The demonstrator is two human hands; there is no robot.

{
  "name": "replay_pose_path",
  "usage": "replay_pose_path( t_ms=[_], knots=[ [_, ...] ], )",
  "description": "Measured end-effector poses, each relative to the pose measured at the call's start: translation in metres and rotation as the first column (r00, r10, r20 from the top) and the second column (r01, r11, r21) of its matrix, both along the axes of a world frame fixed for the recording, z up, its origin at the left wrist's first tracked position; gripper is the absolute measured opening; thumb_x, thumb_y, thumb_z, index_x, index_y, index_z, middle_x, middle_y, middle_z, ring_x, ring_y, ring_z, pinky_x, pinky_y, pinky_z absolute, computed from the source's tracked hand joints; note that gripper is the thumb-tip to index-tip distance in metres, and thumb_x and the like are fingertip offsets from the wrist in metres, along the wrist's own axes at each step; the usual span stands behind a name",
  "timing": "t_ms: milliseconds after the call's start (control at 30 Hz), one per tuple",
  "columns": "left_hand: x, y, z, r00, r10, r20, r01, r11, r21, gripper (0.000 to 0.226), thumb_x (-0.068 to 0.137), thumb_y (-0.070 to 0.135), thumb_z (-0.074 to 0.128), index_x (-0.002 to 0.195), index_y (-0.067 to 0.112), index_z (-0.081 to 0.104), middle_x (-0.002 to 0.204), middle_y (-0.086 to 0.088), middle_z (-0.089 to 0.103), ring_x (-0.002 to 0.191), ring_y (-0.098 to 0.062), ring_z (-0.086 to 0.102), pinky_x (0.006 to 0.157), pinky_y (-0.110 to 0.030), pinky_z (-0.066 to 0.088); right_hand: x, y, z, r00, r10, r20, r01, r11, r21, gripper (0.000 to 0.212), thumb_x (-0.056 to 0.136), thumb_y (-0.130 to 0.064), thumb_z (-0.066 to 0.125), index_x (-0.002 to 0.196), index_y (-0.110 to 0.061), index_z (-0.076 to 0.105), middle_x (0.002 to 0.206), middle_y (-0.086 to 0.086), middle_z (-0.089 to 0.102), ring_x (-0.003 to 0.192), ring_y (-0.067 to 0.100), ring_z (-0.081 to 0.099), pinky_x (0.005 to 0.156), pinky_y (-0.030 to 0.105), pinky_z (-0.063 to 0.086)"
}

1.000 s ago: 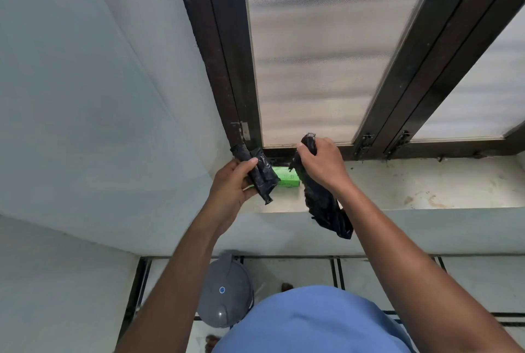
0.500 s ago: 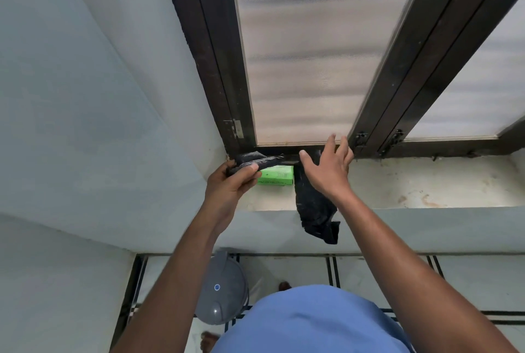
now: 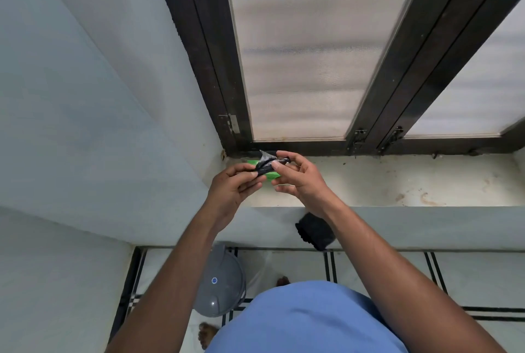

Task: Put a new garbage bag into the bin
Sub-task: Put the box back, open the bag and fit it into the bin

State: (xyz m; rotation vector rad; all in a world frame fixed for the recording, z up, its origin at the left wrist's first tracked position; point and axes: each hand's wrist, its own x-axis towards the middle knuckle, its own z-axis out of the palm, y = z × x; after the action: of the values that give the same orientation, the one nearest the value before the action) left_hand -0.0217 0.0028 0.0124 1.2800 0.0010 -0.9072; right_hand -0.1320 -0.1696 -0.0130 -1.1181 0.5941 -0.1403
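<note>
My left hand (image 3: 234, 186) and my right hand (image 3: 302, 179) meet above the window sill (image 3: 397, 182). Between them is a small black roll of garbage bags (image 3: 265, 164). The left fingers grip its lower end, and the right thumb and forefinger pinch its upper, crumpled end. A separate black garbage bag (image 3: 314, 230) hangs loose over the sill's front edge, partly hidden under my right forearm. The grey bin (image 3: 221, 281), with its domed lid closed, stands on the floor below my left forearm.
A green packet (image 3: 273, 174) lies on the sill behind the hands. Dark-framed frosted windows (image 3: 298, 54) rise behind the sill, and a pale wall (image 3: 85, 125) closes the left side. The tiled floor (image 3: 383, 276) and a bare foot (image 3: 207, 334) show below.
My right hand has lifted off the loose bag, which now hangs lower over the sill edge. That hand has moved left to the roll in my left hand.
</note>
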Motion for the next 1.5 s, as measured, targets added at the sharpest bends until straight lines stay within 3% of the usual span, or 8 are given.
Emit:
replay_pose_path(
  t_ms=[333, 567, 767, 867, 1033, 1233, 1367, 1500],
  knots=[
    [0.003, -0.001, -0.014, 0.991, -0.060, 0.119, 0.052, 0.996, 0.076, 0.027, 0.096, -0.002, 0.076, 0.123, 0.001, 0.074, 0.130, -0.025, 0.073, 0.115, -0.037, 0.078, 0.104, -0.045, 0.062, 0.002, -0.011, -0.005, 0.998, -0.044, -0.036, 0.049, 0.989, 0.140, 0.052, 0.103, -0.004, 0.075, 0.151, -0.009, 0.056, 0.110, 0.019, 0.080, 0.089, 0.032, 0.080, 0.084, 0.040, 0.069],
    [0.009, -0.002, -0.010, 0.834, -0.328, 0.444, 0.174, 0.920, 0.352, 0.032, 0.090, 0.004, 0.085, 0.114, 0.024, 0.084, 0.121, 0.002, 0.080, 0.115, -0.018, 0.073, 0.100, -0.035, 0.060, 0.010, -0.020, 0.010, 0.965, 0.099, -0.243, -0.116, 0.992, -0.058, 0.071, 0.090, -0.069, 0.081, 0.132, -0.013, 0.073, 0.133, 0.011, 0.074, 0.093, 0.029, 0.086, 0.083, 0.039, 0.070],
    [0.016, 0.003, -0.008, 0.860, -0.302, 0.412, 0.174, 0.931, 0.320, 0.031, 0.092, 0.004, 0.083, 0.116, 0.023, 0.084, 0.122, -0.003, 0.078, 0.117, -0.026, 0.073, 0.094, -0.030, 0.062, 0.006, -0.036, 0.000, 0.986, 0.040, -0.162, -0.030, 0.998, 0.062, 0.018, 0.103, -0.008, 0.075, 0.120, -0.001, 0.072, 0.113, 0.020, 0.079, 0.082, 0.026, 0.080, 0.080, 0.034, 0.069],
    [0.018, 0.005, -0.008, 0.940, -0.221, 0.261, 0.174, 0.966, 0.192, 0.033, 0.095, -0.008, 0.074, 0.119, 0.014, 0.081, 0.130, -0.013, 0.076, 0.122, -0.033, 0.075, 0.109, -0.045, 0.059, 0.001, -0.040, -0.004, 0.994, 0.009, -0.104, 0.012, 0.979, 0.205, 0.021, 0.103, 0.005, 0.071, 0.124, 0.003, 0.072, 0.113, 0.022, 0.080, 0.094, 0.032, 0.082, 0.084, 0.034, 0.070],
    [0.017, -0.001, -0.003, 0.998, -0.068, 0.006, 0.069, 0.996, -0.053, 0.041, 0.099, -0.014, 0.063, 0.138, 0.000, 0.062, 0.137, -0.026, 0.071, 0.122, -0.036, 0.075, 0.108, -0.041, 0.059, 0.001, -0.039, -0.005, 0.994, -0.054, -0.090, 0.080, 0.942, 0.325, 0.035, 0.100, 0.012, 0.071, 0.136, 0.012, 0.069, 0.131, 0.029, 0.076, 0.107, 0.035, 0.082, 0.088, 0.031, 0.069],
    [0.004, -0.013, 0.004, 0.916, -0.030, 0.400, -0.042, 0.984, 0.171, 0.031, 0.090, 0.019, 0.089, 0.118, 0.013, 0.079, 0.109, -0.005, 0.082, 0.114, -0.023, 0.078, 0.096, -0.044, 0.066, 0.002, -0.033, -0.011, 0.995, 0.004, -0.102, 0.034, 0.932, 0.362, 0.034, 0.104, 0.016, 0.061, 0.136, 0.010, 0.070, 0.134, 0.028, 0.076, 0.116, 0.036, 0.081, 0.090, 0.029, 0.068],
    [-0.001, -0.016, 0.010, 0.761, -0.145, 0.633, -0.103, 0.935, 0.338, 0.028, 0.089, 0.033, 0.090, 0.112, 0.025, 0.076, 0.110, 0.008, 0.078, 0.104, -0.003, 0.074, 0.086, -0.014, 0.062, 0.004, -0.026, -0.014, 0.991, -0.010, -0.131, 0.054, 0.942, 0.332, 0.034, 0.104, 0.018, 0.060, 0.134, 0.010, 0.071, 0.128, 0.025, 0.079, 0.109, 0.036, 0.083, 0.085, 0.030, 0.069],
    [-0.013, -0.018, 0.018, 0.670, -0.179, 0.721, -0.151, 0.918, 0.368, 0.045, 0.077, 0.053, 0.095, 0.108, 0.026, 0.076, 0.102, 0.014, 0.079, 0.093, 0.004, 0.075, 0.077, -0.009, 0.058, 0.007, -0.019, -0.015, 0.993, -0.024, -0.111, 0.053, 0.964, 0.261, 0.028, 0.102, 0.020, 0.061, 0.124, 0.008, 0.073, 0.109, 0.019, 0.084, 0.100, 0.030, 0.085, 0.086, 0.033, 0.070]
  ],
)
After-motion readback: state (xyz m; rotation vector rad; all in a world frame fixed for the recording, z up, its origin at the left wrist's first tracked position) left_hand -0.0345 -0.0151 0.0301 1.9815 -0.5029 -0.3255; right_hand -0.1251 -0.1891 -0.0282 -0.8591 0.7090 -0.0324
